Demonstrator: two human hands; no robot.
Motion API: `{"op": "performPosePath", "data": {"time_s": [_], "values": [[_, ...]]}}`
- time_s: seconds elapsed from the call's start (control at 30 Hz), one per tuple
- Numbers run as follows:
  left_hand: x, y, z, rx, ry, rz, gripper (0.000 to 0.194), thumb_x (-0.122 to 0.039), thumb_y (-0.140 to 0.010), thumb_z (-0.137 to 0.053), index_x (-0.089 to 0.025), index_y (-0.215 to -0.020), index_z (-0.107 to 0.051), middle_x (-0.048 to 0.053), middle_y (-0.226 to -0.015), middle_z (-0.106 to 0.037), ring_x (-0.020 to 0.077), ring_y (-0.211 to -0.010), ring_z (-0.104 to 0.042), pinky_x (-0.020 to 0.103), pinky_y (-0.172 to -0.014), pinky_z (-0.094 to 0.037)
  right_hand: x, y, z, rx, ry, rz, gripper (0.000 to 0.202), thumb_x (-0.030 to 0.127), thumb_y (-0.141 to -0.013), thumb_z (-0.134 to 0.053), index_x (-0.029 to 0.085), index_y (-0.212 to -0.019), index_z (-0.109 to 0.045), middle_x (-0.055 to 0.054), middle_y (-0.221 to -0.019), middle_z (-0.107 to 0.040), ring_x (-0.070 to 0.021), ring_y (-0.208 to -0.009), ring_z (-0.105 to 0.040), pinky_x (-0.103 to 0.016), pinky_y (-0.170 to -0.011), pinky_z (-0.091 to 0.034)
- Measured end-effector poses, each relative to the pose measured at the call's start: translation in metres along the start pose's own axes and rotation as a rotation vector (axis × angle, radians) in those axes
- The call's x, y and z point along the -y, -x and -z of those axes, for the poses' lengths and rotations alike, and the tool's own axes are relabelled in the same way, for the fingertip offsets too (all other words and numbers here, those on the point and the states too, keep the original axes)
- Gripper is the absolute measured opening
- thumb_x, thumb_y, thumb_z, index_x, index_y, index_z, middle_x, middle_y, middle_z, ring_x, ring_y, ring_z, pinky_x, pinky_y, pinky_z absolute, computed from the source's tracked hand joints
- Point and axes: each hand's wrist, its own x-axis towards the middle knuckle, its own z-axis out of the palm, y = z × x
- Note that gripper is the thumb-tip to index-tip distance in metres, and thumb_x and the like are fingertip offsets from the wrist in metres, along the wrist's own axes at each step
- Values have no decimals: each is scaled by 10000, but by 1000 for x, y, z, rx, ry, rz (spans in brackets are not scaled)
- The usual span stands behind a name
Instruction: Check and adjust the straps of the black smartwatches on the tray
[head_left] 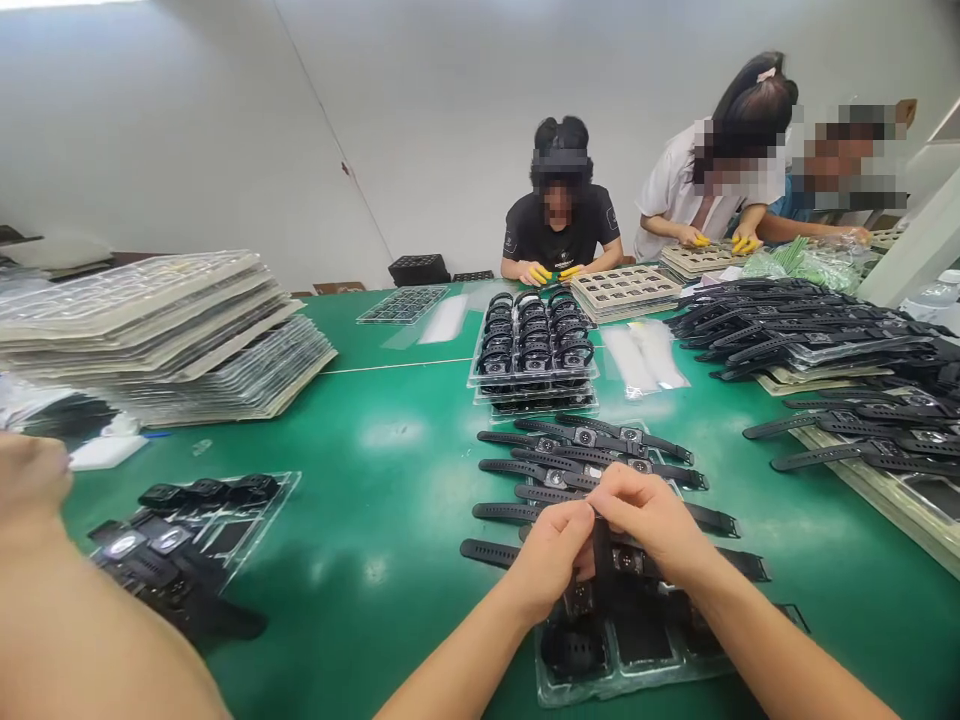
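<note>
My left hand (pixel 553 562) and my right hand (pixel 646 515) meet over a clear plastic tray (pixel 607 690). Both are closed in a pinch at the end of a black strap of a smartwatch (pixel 579 598), which hangs below my fingers. Part of this watch is hidden by the hands. Other smartwatches (pixel 586 437) lie in rows on the tray beyond my hands, their straps stretched out sideways and their backs facing up. At the tray's near edge, one watch with a curled strap (pixel 574 648) sits in a compartment.
Stacked trays of looped watches (pixel 534 345) stand ahead. More watches (pixel 810 325) are piled at right. A tall tray stack (pixel 150 340) is at left, above another watch tray (pixel 247 530). A neighbour's arm (pixel 82 620) reaches in at left. Several people work across the green table (pixel 375 440).
</note>
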Motion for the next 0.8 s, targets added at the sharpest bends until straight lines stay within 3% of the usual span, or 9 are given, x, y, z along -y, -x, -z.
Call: {"op": "performPosePath", "data": {"time_s": [0.1,0.2,0.27,0.37,0.5,0.8], "values": [[-3,0,-3,50,82,54,544,-680,-793,-726,-145,-785,-623,-96,-574,-291,52,-502,-217,197,-481,-225,7,0,3,-35,47,38,408,498,-806,-776,205,-549,-658,9,-669,-548,-160,-645,-530,-291,-616,-442],[-2,0,-5,52,114,92,528,-652,-811,-722,-128,-783,-662,-58,-580,-429,67,-513,-383,202,-528,-358,4,-2,0,-254,-29,31,410,563,-762,-800,206,-629,-648,34,-603,-516,-137,-536,-477,-276,-525,-398],[1,0,-7,84,140,146,546,-660,-833,-690,-122,-744,-663,-24,-587,-504,100,-553,-502,259,-639,-495,1,-4,1,-370,-105,20,454,618,-725,-811,208,-674,-625,63,-557,-461,-111,-485,-394,-255,-472,-329],[5,1,-10,163,265,187,502,-626,-833,-712,-130,-775,-657,-10,-621,-538,123,-599,-541,398,-748,-611,-3,-8,5,-446,-144,38,489,659,-744,-783,206,-706,-603,81,-548,-414,-98,-491,-335,-241,-463,-278],[7,-1,-8,257,306,201,435,-580,-906,-639,-149,-852,-623,10,-613,-579,141,-576,-571,391,-568,-645,-6,-9,8,-492,-163,74,471,653,-778,-766,207,-771,-614,80,-558,-425,-105,-514,-360,-244,-484,-304],[12,-4,-5,349,310,198,524,-628,-884,-630,-119,-759,-627,21,-580,-566,120,-416,-546,246,-321,-533,-7,-8,10,-521,-166,82,479,656,-791,-762,203,-816,-611,79,-551,-453,-102,-515,-386,-231,-479,-309]]}}
